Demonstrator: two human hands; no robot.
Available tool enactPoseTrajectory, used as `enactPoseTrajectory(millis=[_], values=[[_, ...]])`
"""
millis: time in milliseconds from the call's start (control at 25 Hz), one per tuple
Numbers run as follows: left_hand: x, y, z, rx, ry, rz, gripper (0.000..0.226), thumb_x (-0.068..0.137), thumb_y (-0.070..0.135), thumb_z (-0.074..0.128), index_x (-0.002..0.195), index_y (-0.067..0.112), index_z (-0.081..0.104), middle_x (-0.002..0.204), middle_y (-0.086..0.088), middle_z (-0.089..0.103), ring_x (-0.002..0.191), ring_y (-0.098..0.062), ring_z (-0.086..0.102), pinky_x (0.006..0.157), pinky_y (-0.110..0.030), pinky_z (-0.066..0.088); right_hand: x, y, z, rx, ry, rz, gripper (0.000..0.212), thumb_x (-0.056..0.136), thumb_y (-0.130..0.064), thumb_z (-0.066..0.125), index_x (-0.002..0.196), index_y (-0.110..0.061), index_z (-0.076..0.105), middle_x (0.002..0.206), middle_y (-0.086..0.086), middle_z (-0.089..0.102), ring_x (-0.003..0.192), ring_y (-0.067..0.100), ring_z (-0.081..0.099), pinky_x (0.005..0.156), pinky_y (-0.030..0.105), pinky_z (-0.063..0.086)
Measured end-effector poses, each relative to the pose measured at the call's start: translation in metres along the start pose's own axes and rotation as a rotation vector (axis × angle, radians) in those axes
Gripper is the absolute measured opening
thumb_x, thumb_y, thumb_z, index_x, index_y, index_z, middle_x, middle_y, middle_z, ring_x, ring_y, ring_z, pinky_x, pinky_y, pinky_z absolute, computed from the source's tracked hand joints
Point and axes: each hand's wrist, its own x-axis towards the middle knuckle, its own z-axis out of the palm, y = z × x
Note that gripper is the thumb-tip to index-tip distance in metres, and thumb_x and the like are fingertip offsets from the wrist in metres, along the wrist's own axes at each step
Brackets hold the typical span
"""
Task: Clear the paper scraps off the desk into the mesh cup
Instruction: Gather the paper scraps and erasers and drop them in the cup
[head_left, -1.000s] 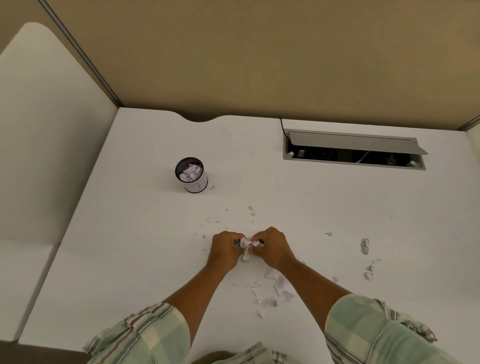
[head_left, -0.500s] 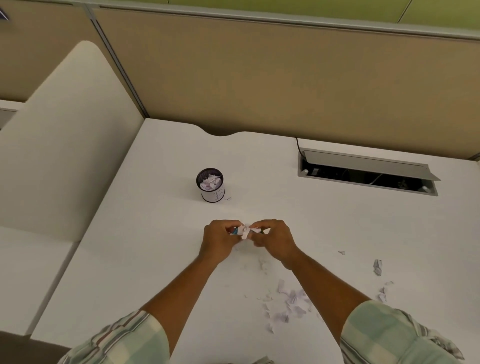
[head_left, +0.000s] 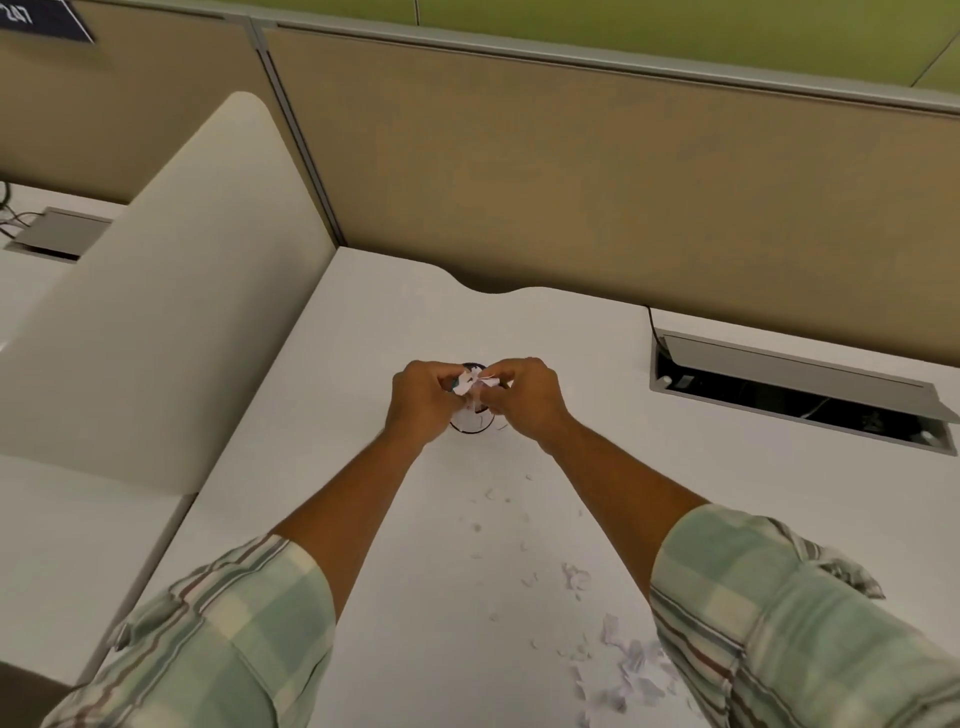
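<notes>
My left hand (head_left: 421, 400) and my right hand (head_left: 524, 397) are pinched together on a bunch of white paper scraps (head_left: 475, 383), held right over the dark mesh cup (head_left: 470, 422). The cup stands on the white desk (head_left: 597, 467) and is mostly hidden behind my hands; only its lower wall and a bit of rim show. A small teal thing peeks out beside my left fingers. More torn scraps (head_left: 631, 670) lie in a pile near my right sleeve, with small bits (head_left: 491, 493) scattered between the pile and the cup.
An open cable tray (head_left: 795, 395) with a raised grey lid is set into the desk at the back right. A tan partition wall (head_left: 571, 182) runs along the back. A cream divider panel (head_left: 166, 322) borders the desk on the left.
Both hands have carried the bunch of scraps forward from the middle of the desk to just above the mesh cup. The view has tilted up and moved closer.
</notes>
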Motion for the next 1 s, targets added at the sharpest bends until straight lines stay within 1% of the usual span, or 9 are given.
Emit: enactPoseTrajectory(millis=[80, 200, 320, 480, 600, 760, 840, 920, 1000], values=[[0.013, -0.001, 0.0, 0.04, -0.011, -0.027, 0.024, 0.077, 0.019, 0.087, 0.101, 0.02, 0.082, 0.076, 0.003, 0.074, 0.07, -0.019, 0.066, 0.065, -0.029, 0.059, 0.018, -0.004, 0.01, -0.172, -0.014, -0.037, 0.013, 0.088, -0.019, 0.074, 0.096, -0.011, 0.082, 0.091, 0.006, 0.079, 0.071, 0.014, 0.068, 0.066, 0.013, 0.052], [0.027, -0.008, 0.003, 0.018, -0.038, -0.103, 0.024, 0.081, 0.014, 0.084, 0.105, 0.017, 0.082, 0.094, -0.008, 0.08, 0.081, -0.025, 0.07, 0.076, -0.036, 0.062, 0.037, -0.006, 0.023, -0.428, -0.078, -0.028, 0.013, 0.088, -0.016, 0.067, 0.089, -0.013, 0.08, 0.085, 0.007, 0.077, 0.075, 0.022, 0.07, 0.073, 0.029, 0.059], [0.034, -0.02, 0.003, -0.076, -0.046, -0.171, 0.031, 0.08, 0.012, 0.084, 0.11, 0.016, 0.079, 0.101, -0.009, 0.08, 0.089, -0.028, 0.074, 0.084, -0.041, 0.064, 0.043, -0.007, 0.034, -0.551, -0.121, -0.023, 0.014, 0.091, -0.019, 0.062, 0.09, -0.016, 0.075, 0.082, 0.004, 0.074, 0.075, 0.024, 0.07, 0.07, 0.03, 0.058], [0.037, -0.023, 0.002, -0.102, -0.039, -0.213, 0.031, 0.078, 0.012, 0.084, 0.107, 0.014, 0.077, 0.095, -0.008, 0.077, 0.087, -0.028, 0.076, 0.082, -0.041, 0.064, 0.046, -0.011, 0.036, -0.55, -0.154, -0.003, 0.016, 0.085, -0.021, 0.071, 0.1, -0.017, 0.074, 0.089, 0.004, 0.074, 0.079, 0.025, 0.072, 0.075, 0.035, 0.062], [0.037, -0.017, 0.001, -0.085, -0.045, -0.228, 0.037, 0.075, 0.016, 0.087, 0.11, 0.011, 0.075, 0.101, -0.007, 0.076, 0.093, -0.028, 0.074, 0.084, -0.038, 0.063, 0.043, -0.009, 0.028, -0.546, -0.154, -0.038, 0.026, 0.079, -0.02, 0.081, 0.103, -0.012, 0.074, 0.095, 0.006, 0.074, 0.084, 0.027, 0.07, 0.075, 0.038, 0.061], [0.038, -0.011, 0.001, -0.159, -0.051, -0.29, 0.047, 0.078, 0.003, 0.084, 0.122, 0.003, 0.07, 0.118, -0.016, 0.072, 0.105, -0.033, 0.072, 0.09, -0.047, 0.062, 0.038, -0.005, 0.019, -0.539, -0.094, -0.052, 0.028, 0.081, -0.016, 0.081, 0.108, -0.011, 0.073, 0.099, 0.007, 0.074, 0.083, 0.023, 0.065, 0.066, 0.026, 0.048], [0.038, -0.012, -0.003, -0.178, -0.032, -0.303, 0.041, 0.082, 0.0, 0.077, 0.122, 0.004, 0.07, 0.119, -0.015, 0.072, 0.109, -0.031, 0.071, 0.093, -0.046, 0.061, 0.036, -0.004, 0.017, -0.518, -0.065, -0.065, 0.019, 0.085, -0.009, 0.073, 0.104, -0.01, 0.075, 0.095, 0.008, 0.074, 0.077, 0.022, 0.062, 0.057, 0.019, 0.038], [0.037, -0.013, -0.008, -0.212, -0.011, -0.312, 0.032, 0.086, 0.0, 0.07, 0.118, 0.006, 0.072, 0.117, -0.014, 0.074, 0.108, -0.029, 0.071, 0.092, -0.046, 0.062, 0.035, -0.006, 0.016, -0.556, -0.073, -0.053, 0.009, 0.087, -0.005, 0.064, 0.091, -0.008, 0.072, 0.083, 0.009, 0.069, 0.073, 0.024, 0.059, 0.051, 0.022, 0.035], [0.035, -0.013, -0.012, -0.26, 0.001, -0.326, 0.028, 0.088, -0.001, 0.064, 0.113, 0.007, 0.074, 0.11, -0.013, 0.075, 0.102, -0.029, 0.073, 0.088, -0.047, 0.063, 0.028, -0.009, 0.021, -0.698, -0.127, -0.091, 0.012, 0.09, -0.006, 0.057, 0.078, -0.009, 0.058, 0.071, 0.005, 0.055, 0.07, 0.026, 0.056, 0.052, 0.027, 0.034]])
